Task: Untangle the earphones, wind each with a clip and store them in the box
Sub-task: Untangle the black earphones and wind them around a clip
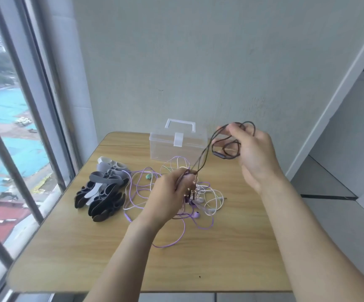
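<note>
From the head view, my right hand holds coils of the dark cord up high, my left hand pinching its lower run above the tangle to keep it taut. The box (lid closed) waits behind on the desk, clips to the left.

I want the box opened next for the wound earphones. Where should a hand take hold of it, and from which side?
Grip the white latch on the front wall of the box, coming from the near side over the cable pile. The latch faces the person and juts out from the closed lid; the handle on top only lifts the box.
</note>
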The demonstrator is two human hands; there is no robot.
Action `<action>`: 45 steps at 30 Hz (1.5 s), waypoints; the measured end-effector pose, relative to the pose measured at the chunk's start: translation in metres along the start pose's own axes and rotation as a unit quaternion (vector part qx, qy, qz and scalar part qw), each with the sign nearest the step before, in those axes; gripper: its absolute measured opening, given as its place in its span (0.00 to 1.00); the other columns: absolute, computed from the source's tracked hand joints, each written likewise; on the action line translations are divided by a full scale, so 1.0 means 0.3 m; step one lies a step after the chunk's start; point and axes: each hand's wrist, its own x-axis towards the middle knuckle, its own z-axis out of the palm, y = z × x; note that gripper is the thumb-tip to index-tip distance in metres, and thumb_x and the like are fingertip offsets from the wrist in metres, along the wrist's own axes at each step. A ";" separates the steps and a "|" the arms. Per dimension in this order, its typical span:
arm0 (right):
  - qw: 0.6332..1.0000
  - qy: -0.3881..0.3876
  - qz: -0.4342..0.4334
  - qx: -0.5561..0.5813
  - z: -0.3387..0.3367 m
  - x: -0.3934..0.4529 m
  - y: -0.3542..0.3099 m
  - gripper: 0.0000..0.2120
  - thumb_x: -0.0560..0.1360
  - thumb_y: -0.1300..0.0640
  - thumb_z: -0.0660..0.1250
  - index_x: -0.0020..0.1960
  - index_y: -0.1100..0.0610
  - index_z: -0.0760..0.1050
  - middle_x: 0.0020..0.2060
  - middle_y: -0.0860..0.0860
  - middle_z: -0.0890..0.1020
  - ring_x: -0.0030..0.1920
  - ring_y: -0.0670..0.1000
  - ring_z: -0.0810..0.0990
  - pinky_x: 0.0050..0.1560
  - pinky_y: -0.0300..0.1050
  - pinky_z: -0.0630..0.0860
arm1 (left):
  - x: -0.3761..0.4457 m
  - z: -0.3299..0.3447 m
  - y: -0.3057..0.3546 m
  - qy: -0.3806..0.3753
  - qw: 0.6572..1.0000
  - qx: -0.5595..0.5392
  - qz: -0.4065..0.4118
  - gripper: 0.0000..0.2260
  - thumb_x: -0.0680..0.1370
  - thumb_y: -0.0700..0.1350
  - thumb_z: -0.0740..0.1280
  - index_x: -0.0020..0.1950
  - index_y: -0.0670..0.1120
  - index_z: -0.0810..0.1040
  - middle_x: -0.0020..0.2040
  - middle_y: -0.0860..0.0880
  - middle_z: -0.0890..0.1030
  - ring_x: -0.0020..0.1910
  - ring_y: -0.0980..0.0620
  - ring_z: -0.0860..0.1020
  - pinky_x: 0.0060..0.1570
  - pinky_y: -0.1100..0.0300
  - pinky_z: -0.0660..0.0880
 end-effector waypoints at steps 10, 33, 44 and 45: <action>0.968 0.174 0.135 0.123 -0.183 -0.057 0.185 0.14 0.80 0.60 0.65 0.35 0.57 0.73 0.24 0.47 0.77 0.23 0.46 0.72 0.24 0.37 0.65 | 0.014 0.000 -0.036 0.056 0.996 -0.024 -0.063 0.13 0.84 0.42 0.59 0.47 0.45 0.82 0.36 0.50 0.86 0.32 0.49 0.82 0.29 0.64 0.72; 0.994 -0.010 0.073 0.081 -0.207 -0.104 0.149 0.16 0.85 0.53 0.56 0.41 0.59 0.69 0.40 0.57 0.86 0.38 0.59 0.86 0.39 0.48 0.82 | -0.057 -0.030 0.025 -0.178 0.968 0.166 -0.060 0.21 0.73 0.56 0.75 0.64 0.59 0.79 0.57 0.60 0.81 0.55 0.60 0.79 0.55 0.60 0.76; 0.997 -0.076 -0.009 0.016 -0.121 -0.124 0.089 0.18 0.85 0.54 0.54 0.39 0.57 0.70 0.30 0.53 0.81 0.32 0.54 0.83 0.31 0.39 0.74 | -0.054 -0.004 0.142 -0.146 0.984 0.092 0.040 0.14 0.84 0.48 0.61 0.69 0.53 0.75 0.60 0.60 0.80 0.58 0.63 0.75 0.60 0.64 0.70; 0.996 -0.083 -0.005 0.017 -0.117 -0.123 0.096 0.17 0.85 0.53 0.54 0.40 0.57 0.70 0.31 0.54 0.81 0.33 0.54 0.83 0.31 0.40 0.74 | -0.049 0.029 0.121 -0.169 0.985 0.030 0.033 0.11 0.84 0.44 0.62 0.64 0.51 0.78 0.54 0.57 0.83 0.53 0.62 0.78 0.54 0.64 0.73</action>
